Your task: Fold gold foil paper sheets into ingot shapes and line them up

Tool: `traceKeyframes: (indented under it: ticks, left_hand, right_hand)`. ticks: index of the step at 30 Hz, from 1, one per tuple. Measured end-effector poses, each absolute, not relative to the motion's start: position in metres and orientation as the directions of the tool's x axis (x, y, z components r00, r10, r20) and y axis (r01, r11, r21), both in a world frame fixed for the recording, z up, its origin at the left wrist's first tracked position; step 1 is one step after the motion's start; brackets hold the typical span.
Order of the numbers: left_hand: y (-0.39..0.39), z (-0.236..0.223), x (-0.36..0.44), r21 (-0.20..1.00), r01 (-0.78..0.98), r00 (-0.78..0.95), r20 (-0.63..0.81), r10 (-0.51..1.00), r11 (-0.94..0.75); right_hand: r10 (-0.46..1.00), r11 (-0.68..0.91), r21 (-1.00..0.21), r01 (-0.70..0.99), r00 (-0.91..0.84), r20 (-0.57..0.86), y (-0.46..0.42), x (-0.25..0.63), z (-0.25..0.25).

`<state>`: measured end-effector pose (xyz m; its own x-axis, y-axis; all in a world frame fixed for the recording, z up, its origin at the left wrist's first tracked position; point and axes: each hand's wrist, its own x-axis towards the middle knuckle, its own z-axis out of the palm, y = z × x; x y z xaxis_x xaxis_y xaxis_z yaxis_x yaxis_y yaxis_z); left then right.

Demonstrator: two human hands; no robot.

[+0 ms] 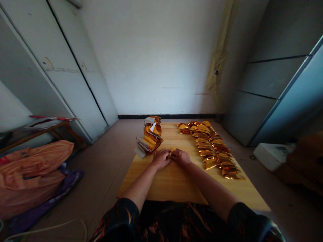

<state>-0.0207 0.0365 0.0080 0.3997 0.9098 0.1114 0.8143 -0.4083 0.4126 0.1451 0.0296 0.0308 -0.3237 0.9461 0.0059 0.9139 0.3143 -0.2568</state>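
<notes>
- Head view, the hands: the left hand [160,159] and the right hand [181,157] sit close together near the middle of the board, knuckles up, wrists turned inward.
- Head view, the fingers: on both hands they are curled and closed, not spread, with the fingertips [166,154] of the left hand almost meeting those of the right.
- Head view, what they hold: a small folded piece of shiny gold foil paper [171,152] lies between the two hands, pinched by the fingers; most of it is hidden, and only a bright sliver shows.
- Head view, the work surface: a pale yellow wooden board [164,183] lies flat on the beige tiled floor [106,168], and the forearms reach over it from dark patterned sleeves [118,215].
- Head view, left of the hands: a loose stack of gold-and-white foil paper sheets [150,136] lies at the board's far left edge, near the left hand but not touching it.
- Head view, right of the hands: a long double row of folded gold foil triangles [209,148] runs along the board, just beyond the right hand.
- Head view, around the board: a bulging orange plastic bag [30,176] and a purple bag [64,183] lie on the floor at left, with a white plastic box [274,156] at right.
</notes>
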Motion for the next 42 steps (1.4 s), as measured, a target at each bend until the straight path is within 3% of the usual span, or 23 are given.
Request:
traceKeyframes:
  ticks: [15,29,37,42]
  left_hand:
    - [0.031,0.014,-0.016,0.393,0.824,0.393,0.122,0.911,-0.408]
    - [0.030,0.016,-0.016,0.390,0.822,0.394,0.137,0.909,-0.415]
    - [0.031,0.013,-0.017,0.374,0.830,0.389,0.145,0.910,-0.415]
    - [0.030,0.010,-0.016,0.358,0.844,0.368,0.152,0.917,-0.398]
  right_hand:
    - [0.940,0.341,-0.280,0.898,-0.332,0.081,0.033,0.145,0.019]
    - [0.957,0.290,-0.533,0.795,-0.225,0.184,0.039,0.147,0.006]
    - [0.960,0.273,-0.536,0.799,-0.191,0.203,0.037,0.151,0.011]
    - [0.925,0.368,-0.403,0.838,-0.284,0.254,0.032,0.150,0.013]
